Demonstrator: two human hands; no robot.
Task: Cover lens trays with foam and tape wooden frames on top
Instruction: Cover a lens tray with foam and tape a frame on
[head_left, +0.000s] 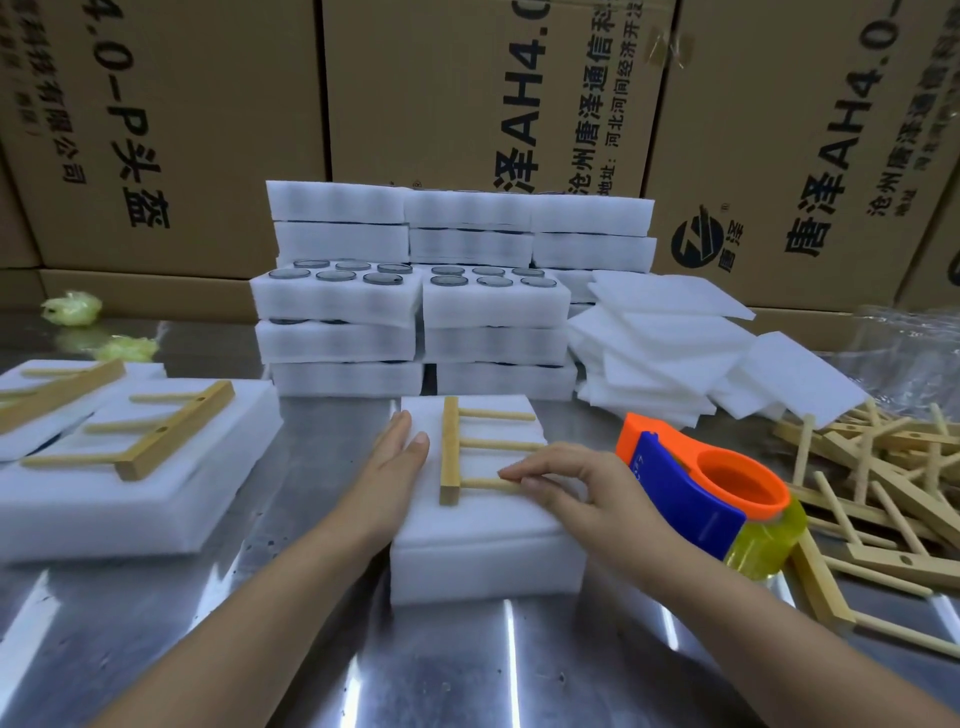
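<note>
Frame (450, 449) bar runs 12–6; my right hand (576, 483) pinches it, left hand (397, 449) flat; tape dispenser (696, 499) at 3, right nearer.

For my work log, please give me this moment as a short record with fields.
Work piece: foam-covered tray, wooden frame on top, no tape visible
Left hand: flat against the foam's left edge
Right hand: pinches the frame's nearest dowel
Tape dispenser: right of the right hand, unheld
Waiting: stacked lens trays behind; spare frames at right
</note>
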